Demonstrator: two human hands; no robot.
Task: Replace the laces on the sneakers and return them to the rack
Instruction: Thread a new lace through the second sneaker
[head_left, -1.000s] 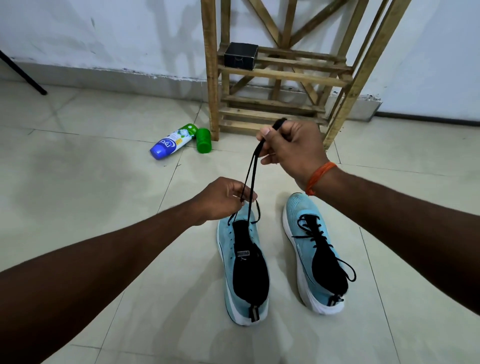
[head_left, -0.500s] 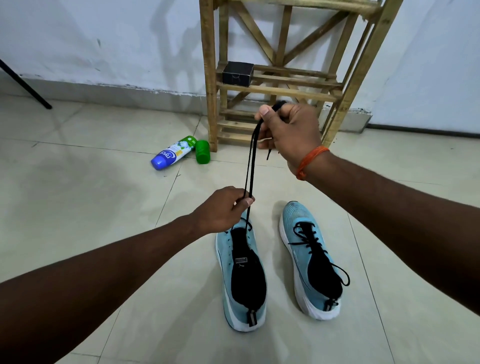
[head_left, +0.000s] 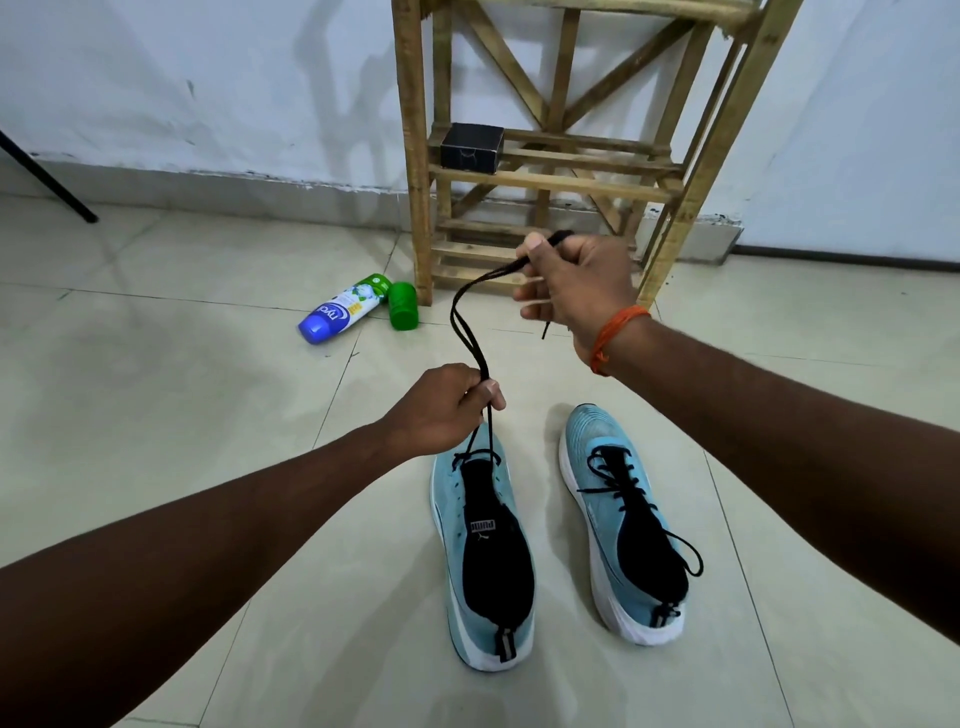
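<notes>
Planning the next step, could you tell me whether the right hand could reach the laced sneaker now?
Probably yes: nothing blocks the laced sneaker, but the right hand grips the black lace and must release it first.

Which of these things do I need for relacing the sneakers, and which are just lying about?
For the job:
- black lace, gripped by the left hand and right hand
- left sneaker, barely laced
- right sneaker, laced
- wooden rack

Lying about:
- spray bottle
- green cap
- black box on the rack
</notes>
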